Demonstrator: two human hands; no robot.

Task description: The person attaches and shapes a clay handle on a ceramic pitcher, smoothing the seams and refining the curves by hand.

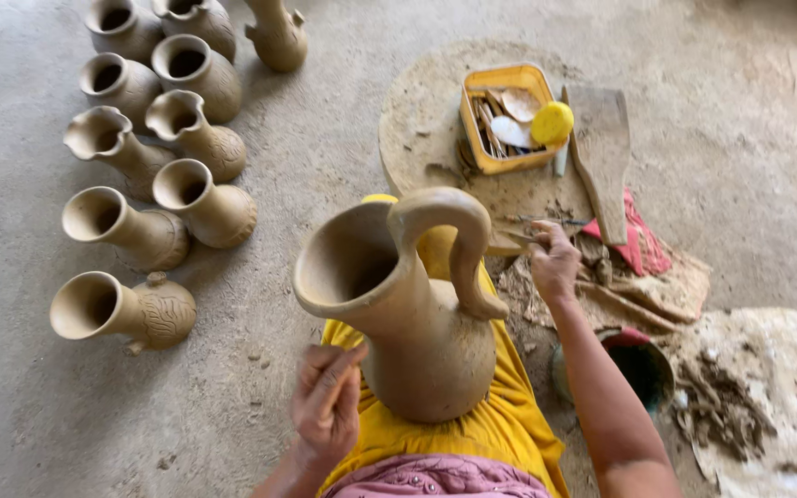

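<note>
- Floor (343,138): bare grey concrete, dusty, taking up most of the head view.
- Round board (417,120) lies flat on the floor ahead of the person, smeared with dried clay.
- Clay jug (408,314), unfired and tan, stands upright on the person's lap over yellow cloth (500,415); wide flared mouth to the left, looped handle arching over to the shoulder on the right.
- Row of finished clay vases (154,138) to the left, well apart from the jug, standing in two lines with mouths open.
- White cloth (786,369) at far right carries a heap of clay scraps (721,406).
- Wooden paddle (601,148) rests on the board beside a yellow tray (500,92) of small tools; a yellow sponge (553,122) sits on the tray's rim.
- Dark pot (638,369) sits under the right forearm.
- Left hand (327,401): fingers loosely curled, empty, just beside the jug's lower belly; contact cannot be told.
- Right hand (553,263): stretched out at the board's near edge, fingers pinched on a thin stick tool (520,237).
</note>
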